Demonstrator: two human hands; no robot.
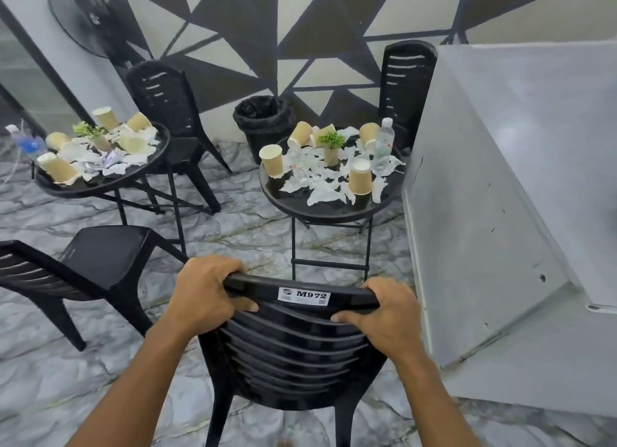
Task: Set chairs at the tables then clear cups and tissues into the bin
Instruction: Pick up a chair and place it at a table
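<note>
Hands: your left hand (207,291) and right hand (387,313) both curl around the top rail of the black plastic chair (293,339).
Chair: slatted back, white "M972" label (303,295), standing before the right round table (329,209).
Table: paper cups (360,176) and crumpled tissues (320,182).

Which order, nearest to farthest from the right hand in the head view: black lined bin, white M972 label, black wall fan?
1. White M972 label, on the black slatted chair the right hand grips.
2. Black lined bin, farther ahead, centre.
3. Black wall fan, upper left.
</note>
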